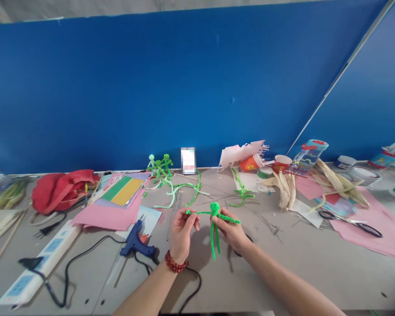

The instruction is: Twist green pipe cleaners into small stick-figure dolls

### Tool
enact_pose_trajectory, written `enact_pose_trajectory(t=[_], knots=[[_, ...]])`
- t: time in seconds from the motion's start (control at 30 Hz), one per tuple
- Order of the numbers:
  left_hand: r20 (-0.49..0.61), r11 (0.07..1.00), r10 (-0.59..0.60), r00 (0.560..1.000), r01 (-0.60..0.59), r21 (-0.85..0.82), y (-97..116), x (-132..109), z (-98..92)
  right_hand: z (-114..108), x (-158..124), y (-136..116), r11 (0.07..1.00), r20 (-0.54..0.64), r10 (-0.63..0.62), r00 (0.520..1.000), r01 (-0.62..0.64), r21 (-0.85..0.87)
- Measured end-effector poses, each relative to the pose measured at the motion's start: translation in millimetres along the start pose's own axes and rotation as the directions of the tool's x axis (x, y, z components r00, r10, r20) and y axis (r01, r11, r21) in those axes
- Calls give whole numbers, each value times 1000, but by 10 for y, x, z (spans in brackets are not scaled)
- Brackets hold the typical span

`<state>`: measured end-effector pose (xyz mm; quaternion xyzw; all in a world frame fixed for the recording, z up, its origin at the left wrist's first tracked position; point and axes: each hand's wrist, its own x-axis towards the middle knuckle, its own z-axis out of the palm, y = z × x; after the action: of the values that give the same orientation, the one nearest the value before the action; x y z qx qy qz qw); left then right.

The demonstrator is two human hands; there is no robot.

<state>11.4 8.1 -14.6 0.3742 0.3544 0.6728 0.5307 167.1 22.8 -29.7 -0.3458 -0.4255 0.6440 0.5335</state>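
A bright green pipe-cleaner figure [214, 208] is held up over the table, with a round head, one thick wound arm, one thin arm and two legs hanging down. My right hand [231, 231] grips it by the body, just below the head. My left hand [181, 231], with a red bead bracelet at the wrist, pinches the tip of the thin arm and stretches it sideways. Beyond my hands lie loose green pipe cleaners [197, 188], and another bent green piece [242, 193]. Several finished small green figures [166, 161] stand at the back left.
A blue glue gun [136, 242] with its cord lies left of my hands, near a white power strip [41, 263]. Coloured sheets [121, 190] and a red cloth item [57, 188] sit further left. Scissors [355, 222], dried husks [285, 188] and paper cups [253, 163] are on the right.
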Motion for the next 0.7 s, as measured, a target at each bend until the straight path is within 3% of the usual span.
enact_pose_trajectory(t=[0.7], knots=[[-29, 999, 39, 999, -39, 10, 12, 16, -38, -12, 22, -4, 1000, -3, 5, 1000, -4, 29]])
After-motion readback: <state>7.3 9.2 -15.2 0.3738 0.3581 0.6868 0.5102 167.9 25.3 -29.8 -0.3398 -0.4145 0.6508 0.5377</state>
